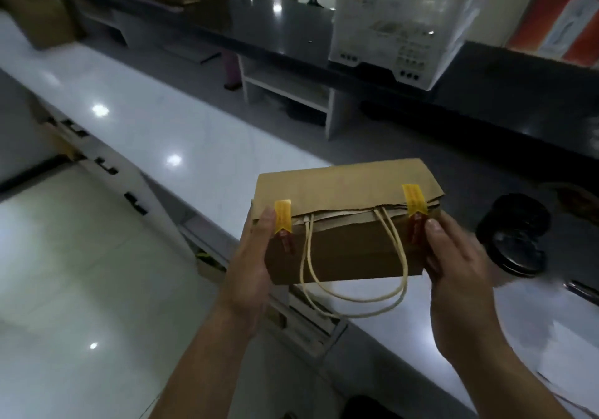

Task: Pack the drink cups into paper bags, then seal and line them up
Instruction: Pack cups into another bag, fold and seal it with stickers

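We hold a sealed bag (pixel 343 256) over the near edge of a glossy white counter (pixel 155 133).

The counter runs off to the left under a black ledge (pixel 285 29), where we see a clear crate (pixel 405 22). Pale floor (pixel 64 272) tiles lie to our left, and black lids (pixel 515 233) sit to the right. Our left hand (pixel 256 256) grips the bag's left end and our right hand (pixel 453 263) grips its right end, each thumb by one of the yellow stickers (pixel 414 199) on the folded top. The handles (pixel 305 250) hang toward us.
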